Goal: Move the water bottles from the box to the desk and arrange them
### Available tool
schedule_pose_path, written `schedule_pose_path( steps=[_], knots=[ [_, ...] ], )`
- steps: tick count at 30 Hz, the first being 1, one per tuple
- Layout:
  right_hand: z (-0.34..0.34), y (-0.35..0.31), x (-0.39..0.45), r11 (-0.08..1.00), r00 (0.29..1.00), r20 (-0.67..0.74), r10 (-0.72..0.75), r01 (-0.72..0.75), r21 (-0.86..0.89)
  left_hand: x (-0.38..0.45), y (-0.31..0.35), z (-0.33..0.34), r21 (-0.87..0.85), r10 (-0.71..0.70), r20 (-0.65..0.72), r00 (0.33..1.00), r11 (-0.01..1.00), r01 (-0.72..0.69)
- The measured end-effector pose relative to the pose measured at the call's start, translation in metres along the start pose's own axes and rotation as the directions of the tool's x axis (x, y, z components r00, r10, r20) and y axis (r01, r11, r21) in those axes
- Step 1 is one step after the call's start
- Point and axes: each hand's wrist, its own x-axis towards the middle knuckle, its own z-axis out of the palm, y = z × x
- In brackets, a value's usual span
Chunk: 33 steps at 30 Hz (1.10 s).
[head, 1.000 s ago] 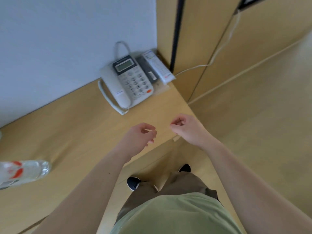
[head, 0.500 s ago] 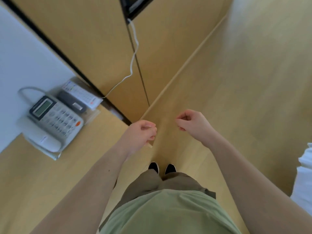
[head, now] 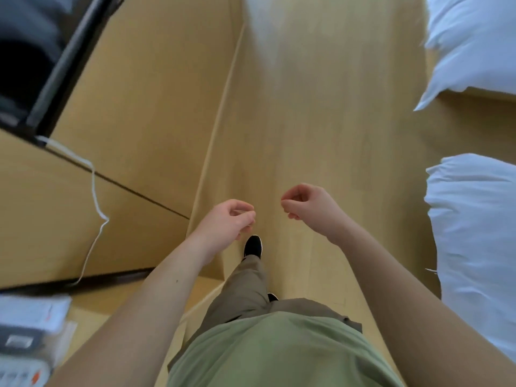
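view has swung from the desk toward the floor; left hand and right hand loosely curled, empty, likely walking to fetch bottles.

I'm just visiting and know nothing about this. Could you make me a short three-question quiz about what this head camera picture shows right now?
1. True or false: the left hand is holding a water bottle.
2. What lies at the right edge of the view? A) white bedding B) a cardboard box C) a chair
3. Fill in: a thin white ____ hangs down the wooden cabinet front on the left.

Key
1. False. Both the left hand and the right hand are loosely curled with nothing in them.
2. A
3. cable
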Motion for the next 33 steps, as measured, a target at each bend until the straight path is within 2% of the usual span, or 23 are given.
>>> schedule_pose_path(
  steps=[8, 19, 23, 33],
  knots=[
    [-0.051, -0.035, 0.057, 0.995, 0.987, -0.131, 0.091, -0.085, 0.044, 0.096, 0.087, -0.012, 0.111, 0.028, 0.143, 0.989, 0.993, -0.044],
    [-0.142, -0.04, 0.124, 0.982, 0.955, -0.255, 0.15, -0.115, 0.147, 0.207, 0.183, 0.022, 0.199, 0.067, 0.28, 0.958, 0.972, -0.127],
    [-0.185, -0.038, 0.158, 0.98, 0.958, -0.248, 0.147, -0.107, 0.166, 0.247, 0.223, 0.044, 0.23, 0.084, 0.288, 0.954, 0.961, -0.155],
    [-0.318, -0.05, 0.244, 0.99, 0.981, -0.181, 0.065, -0.041, 0.133, 0.318, 0.34, 0.115, 0.214, 0.119, 0.201, 0.972, 0.963, -0.162]
  ],
)
